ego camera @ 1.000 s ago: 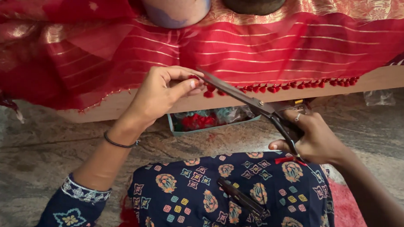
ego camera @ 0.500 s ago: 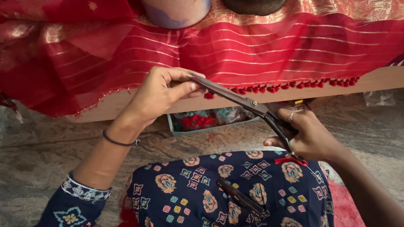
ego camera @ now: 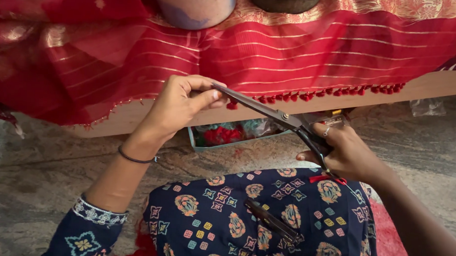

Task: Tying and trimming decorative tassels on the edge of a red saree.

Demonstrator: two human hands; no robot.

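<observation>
Red tassels (ego camera: 310, 95) beside scissors (ego camera: 269, 110), tray (ego camera: 238, 136) beneath.

The scissors (ego camera: 284, 117) are long and dark, made of metal with black handles, and their blades are shut together. They lie slanted, with the tip up on the left and the handles low on the right. The tip sits right by a small red tassel (ego camera: 232, 105) that hangs from the edge of the red cloth (ego camera: 301, 50), which has thin gold stripes.
</observation>
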